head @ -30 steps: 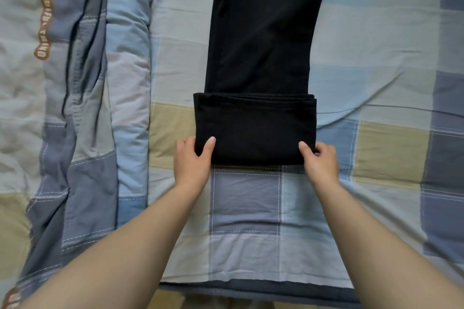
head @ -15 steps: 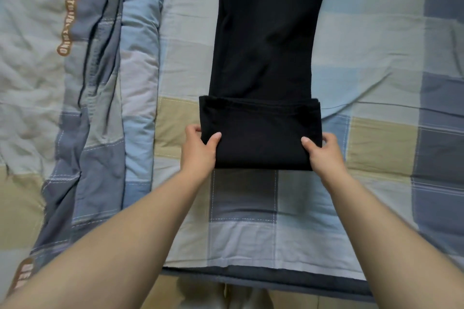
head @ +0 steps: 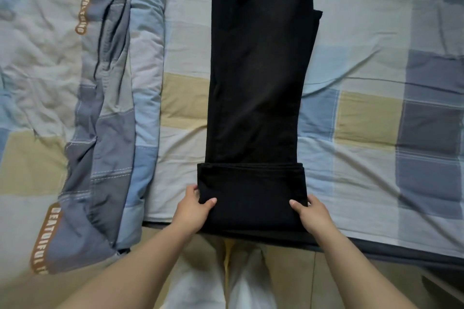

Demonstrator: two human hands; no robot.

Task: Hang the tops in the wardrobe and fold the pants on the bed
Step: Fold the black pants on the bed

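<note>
The pants (head: 256, 98) lie on the bed (head: 376, 118), long axis running straight away from us — our left hand (head: 194, 209) and right hand (head: 310, 216) pinch the folded end's two corners, equally near.

We see the long black cotton pants (head: 261, 78) stretched up the checked blue-and-beige bed sheet (head: 364, 113), their near end folded over at the mattress edge, the left hand (head: 194, 209) and right hand (head: 310, 213) pinching that fold's corners, a rumpled patchwork quilt (head: 100, 108) alongside.
</note>
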